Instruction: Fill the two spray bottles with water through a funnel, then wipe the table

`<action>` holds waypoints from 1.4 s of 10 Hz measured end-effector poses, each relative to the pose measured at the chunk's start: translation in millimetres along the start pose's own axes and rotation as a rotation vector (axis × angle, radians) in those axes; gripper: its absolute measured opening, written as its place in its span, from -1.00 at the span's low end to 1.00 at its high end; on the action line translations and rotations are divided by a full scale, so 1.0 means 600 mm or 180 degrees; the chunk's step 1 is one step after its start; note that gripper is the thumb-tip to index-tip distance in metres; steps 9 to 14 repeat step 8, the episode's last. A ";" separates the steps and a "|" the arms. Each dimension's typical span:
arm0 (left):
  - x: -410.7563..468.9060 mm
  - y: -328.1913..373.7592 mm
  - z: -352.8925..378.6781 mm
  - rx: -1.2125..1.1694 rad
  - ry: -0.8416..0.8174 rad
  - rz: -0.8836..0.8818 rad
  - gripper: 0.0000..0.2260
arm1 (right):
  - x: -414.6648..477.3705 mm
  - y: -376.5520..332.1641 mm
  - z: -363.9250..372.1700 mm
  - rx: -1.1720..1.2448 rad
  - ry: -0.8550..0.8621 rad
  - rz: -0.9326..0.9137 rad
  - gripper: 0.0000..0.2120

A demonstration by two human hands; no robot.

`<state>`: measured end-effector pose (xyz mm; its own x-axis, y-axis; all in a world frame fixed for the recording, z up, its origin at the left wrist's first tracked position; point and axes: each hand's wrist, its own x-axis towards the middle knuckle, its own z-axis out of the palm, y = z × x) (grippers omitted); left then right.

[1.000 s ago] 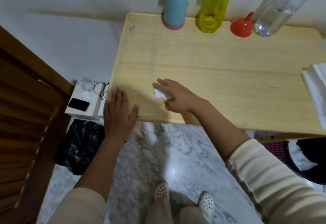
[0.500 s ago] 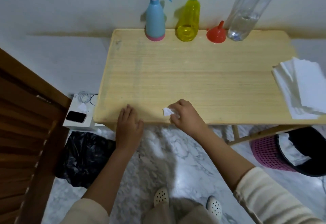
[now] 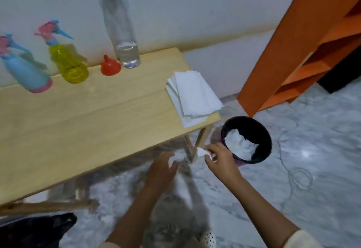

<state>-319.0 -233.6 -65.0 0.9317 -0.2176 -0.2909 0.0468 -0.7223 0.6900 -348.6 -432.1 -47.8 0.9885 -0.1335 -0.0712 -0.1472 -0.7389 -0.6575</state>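
A blue spray bottle (image 3: pixel 25 72) and a yellow spray bottle (image 3: pixel 68 62) stand at the back of the wooden table (image 3: pixel 78 130). Beside them are a red funnel (image 3: pixel 110 67), mouth down, and a tall clear bottle (image 3: pixel 125 32) with a little water. My right hand (image 3: pixel 222 161) pinches a crumpled white tissue (image 3: pixel 202 152) below the table's right corner, just left of the black-lined waste bin (image 3: pixel 261 130). My left hand (image 3: pixel 162 169) is cupped and blurred under the table's front edge. Whether anything lies in it is unclear.
A stack of white tissues (image 3: pixel 193 93) lies on the table's right end. The bin holds used tissues. An orange shelf unit (image 3: pixel 312 42) stands at the right, a thin cord (image 3: pixel 298 177) lies on the marble floor, and a black bag (image 3: pixel 35 230) sits bottom left.
Both hands left the table's front edge and moved right, below the tabletop. My right hand carried the crumpled tissue over next to the bin. The view swung right.
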 end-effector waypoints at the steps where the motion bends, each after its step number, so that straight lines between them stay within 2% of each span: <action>1: 0.049 0.086 0.085 0.0084 -0.0441 0.0198 -0.74 | -0.003 0.089 -0.079 -0.0085 0.0271 0.0403 -0.81; 2: 0.117 0.188 0.184 0.0287 -0.1121 0.0588 -0.72 | 0.007 0.190 -0.164 0.0119 0.0622 0.0940 -0.81; 3: 0.185 0.286 0.252 0.0606 -0.1543 0.0942 -0.74 | 0.038 0.282 -0.224 0.0253 0.0856 0.1478 -0.79; 4: 0.255 0.343 0.294 0.0696 -0.1697 0.1059 -0.90 | 0.079 0.337 -0.254 0.0397 0.1057 0.1768 -0.81; 5: 0.356 0.397 0.334 0.0820 -0.1790 0.1212 -0.83 | 0.150 0.384 -0.282 0.0493 0.1124 0.1975 -0.81; 7: 0.481 0.445 0.367 0.1188 -0.2014 0.1243 -0.82 | 0.248 0.424 -0.300 0.0691 0.1098 0.2266 -0.79; 8: 0.529 0.468 0.380 0.1304 -0.1985 0.1262 -0.82 | 0.276 0.439 -0.307 0.0937 0.1159 0.2526 -0.72; 14: 0.529 0.468 0.380 0.1304 -0.1985 0.1262 -0.82 | 0.276 0.439 -0.307 0.0937 0.1159 0.2526 -0.72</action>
